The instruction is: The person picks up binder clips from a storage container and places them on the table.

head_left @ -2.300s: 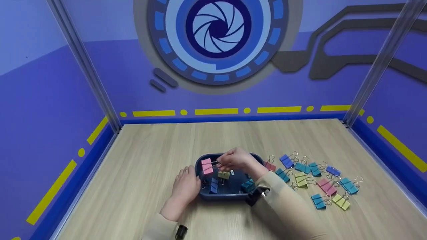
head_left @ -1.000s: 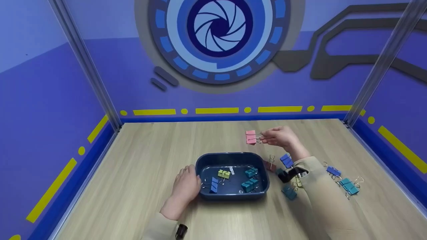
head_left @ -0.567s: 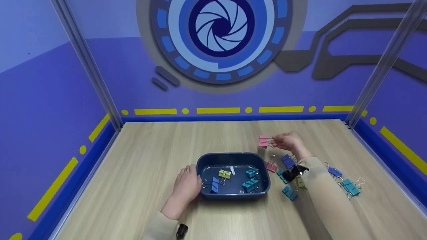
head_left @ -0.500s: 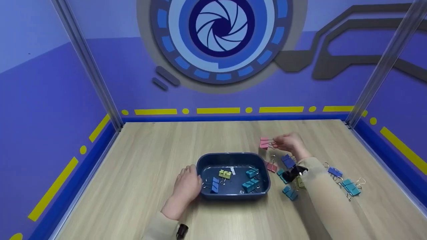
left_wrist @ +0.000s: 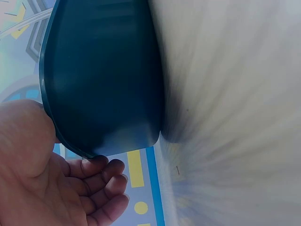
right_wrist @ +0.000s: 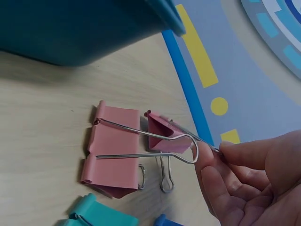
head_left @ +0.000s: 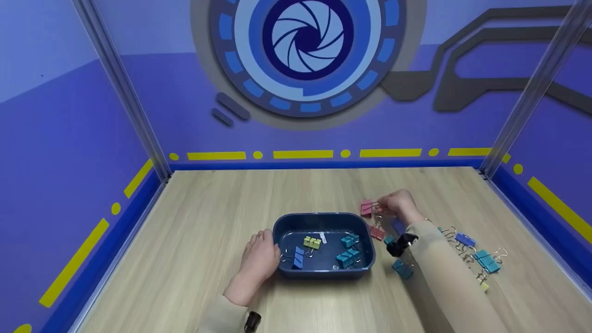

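A dark blue plastic bin (head_left: 323, 274) stands mid-table. My left hand (head_left: 260, 254) holds its left rim; in the left wrist view the loosely curled fingers (left_wrist: 110, 207) meet the rim's corner, the thumb mostly hidden. My right hand (head_left: 400, 203) pinches the wire handle of a pink binder clip (head_left: 366, 208), low over the table behind the bin's right corner. In the right wrist view, that held clip (right_wrist: 171, 136) is partly covered by a second pink clip (right_wrist: 115, 146), which lies closer to the bin.
Inside the bin lie a yellow clip (head_left: 312, 242), a blue clip (head_left: 298, 257) and two teal clips (head_left: 348, 257). More clips, among them a teal one (head_left: 488, 260) and a blue one (head_left: 465, 239), are scattered at the right, partly under the right forearm. Printed panels surround the table.
My right hand has carried the pink binder clip from above the bin out to the right, then lowered it toward the table beside another pink clip. The left hand has stayed in place.
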### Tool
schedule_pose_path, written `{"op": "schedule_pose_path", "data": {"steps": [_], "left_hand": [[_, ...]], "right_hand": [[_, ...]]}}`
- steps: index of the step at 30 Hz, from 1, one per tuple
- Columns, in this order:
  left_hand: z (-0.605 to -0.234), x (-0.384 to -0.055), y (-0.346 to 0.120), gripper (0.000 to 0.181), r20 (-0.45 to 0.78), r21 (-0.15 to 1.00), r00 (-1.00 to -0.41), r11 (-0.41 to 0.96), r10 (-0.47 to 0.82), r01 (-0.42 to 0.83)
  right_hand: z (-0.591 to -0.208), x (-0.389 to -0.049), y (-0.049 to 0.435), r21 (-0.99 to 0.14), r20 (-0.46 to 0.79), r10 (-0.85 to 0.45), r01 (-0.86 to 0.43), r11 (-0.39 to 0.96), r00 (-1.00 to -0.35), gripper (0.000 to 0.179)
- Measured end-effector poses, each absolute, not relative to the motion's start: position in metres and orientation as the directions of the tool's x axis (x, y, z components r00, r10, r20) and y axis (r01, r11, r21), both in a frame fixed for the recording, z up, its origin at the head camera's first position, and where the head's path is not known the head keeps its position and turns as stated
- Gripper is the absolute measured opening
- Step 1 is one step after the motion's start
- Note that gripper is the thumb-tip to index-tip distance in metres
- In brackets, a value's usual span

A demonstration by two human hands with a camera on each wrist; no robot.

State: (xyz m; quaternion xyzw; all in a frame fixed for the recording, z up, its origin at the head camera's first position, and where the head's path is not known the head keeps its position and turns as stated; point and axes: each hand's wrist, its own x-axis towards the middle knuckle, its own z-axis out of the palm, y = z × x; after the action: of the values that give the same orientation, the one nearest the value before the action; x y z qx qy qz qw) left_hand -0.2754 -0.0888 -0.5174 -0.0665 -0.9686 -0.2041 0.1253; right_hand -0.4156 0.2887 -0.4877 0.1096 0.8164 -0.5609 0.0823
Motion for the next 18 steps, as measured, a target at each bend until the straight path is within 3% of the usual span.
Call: {"op": "schedule_pose_path", "data": {"steps": [4, 11, 18], "left_hand": [[-0.517, -0.275, -0.089, 0.022, 0.262, 0.379, -0.962, 0.908, 0.081, 0.18], [-0.517, -0.275, -0.089, 0.023, 0.257, 0.38, -0.963, 0.908, 0.082, 0.179], [-0.517, -0.276, -0.09, 0.025, 0.254, 0.386, -0.964, 0.905, 0.081, 0.177]], "right_hand": [[-0.488, -0.415, 0.288, -0.886, -0.26, 0.08, 0.271, 0.376, -0.962, 0.028], [-0.471, -0.408, 0.289, -0.796, -0.144, 0.137, 0.197, 0.573, -0.98, 0.034], [-0.455, -0.408, 0.284, -0.805, -0.075, 0.126, 0.134, 0.578, -0.989, 0.032]]}}
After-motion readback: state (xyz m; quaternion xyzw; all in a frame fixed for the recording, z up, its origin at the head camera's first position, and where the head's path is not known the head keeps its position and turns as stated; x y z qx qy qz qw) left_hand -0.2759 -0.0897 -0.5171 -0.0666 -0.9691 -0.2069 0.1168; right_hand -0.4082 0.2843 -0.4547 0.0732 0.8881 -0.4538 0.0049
